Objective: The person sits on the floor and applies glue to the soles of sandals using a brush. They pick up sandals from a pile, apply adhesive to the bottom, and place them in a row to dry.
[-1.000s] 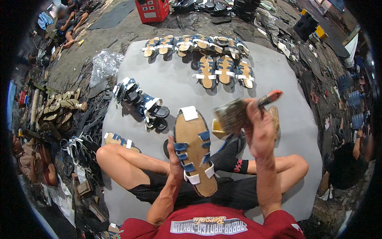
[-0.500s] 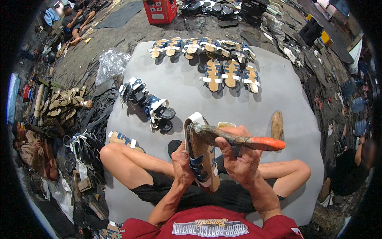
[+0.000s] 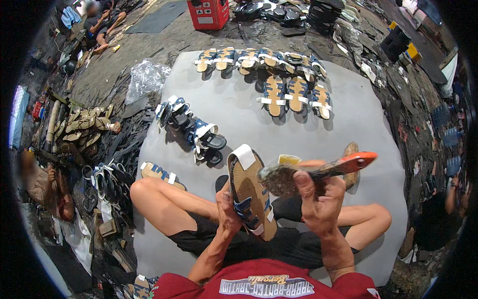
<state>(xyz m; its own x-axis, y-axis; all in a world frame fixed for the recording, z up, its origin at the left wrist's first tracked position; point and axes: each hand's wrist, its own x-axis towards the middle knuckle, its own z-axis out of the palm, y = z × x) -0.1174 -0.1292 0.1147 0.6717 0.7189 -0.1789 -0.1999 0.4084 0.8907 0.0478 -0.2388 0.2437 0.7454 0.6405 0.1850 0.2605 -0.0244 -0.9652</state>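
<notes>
In front of my lap a sandal point(image 3: 247, 185) stands tilted up, with a tan footbed, blue straps and a white strap at its upper end. My left hand point(image 3: 229, 212) is closed on its left edge. To the right, my right hand point(image 3: 321, 204) grips a brush point(image 3: 338, 168) with a worn, crusted broad end and an orange handle tip. The broad end is just right of the sandal's footbed; whether they touch is hard to tell. Behind my right fingers shows the pale yellow rim of a container point(image 3: 289, 159), mostly hidden.
A grey mat point(image 3: 219, 99) lies under me. Rows of sandals point(image 3: 297, 94) stand along its far side, with a pile of sandals point(image 3: 191, 129) at left. A rounded wooden piece point(image 3: 351, 148) lies at right. A red box point(image 3: 208, 15) stands beyond; other people sit around.
My right hand has drawn the brush to the right, off the sandal's upper part, turning its broad end into view. My left hand still holds the sandal, its footbed now more exposed.
</notes>
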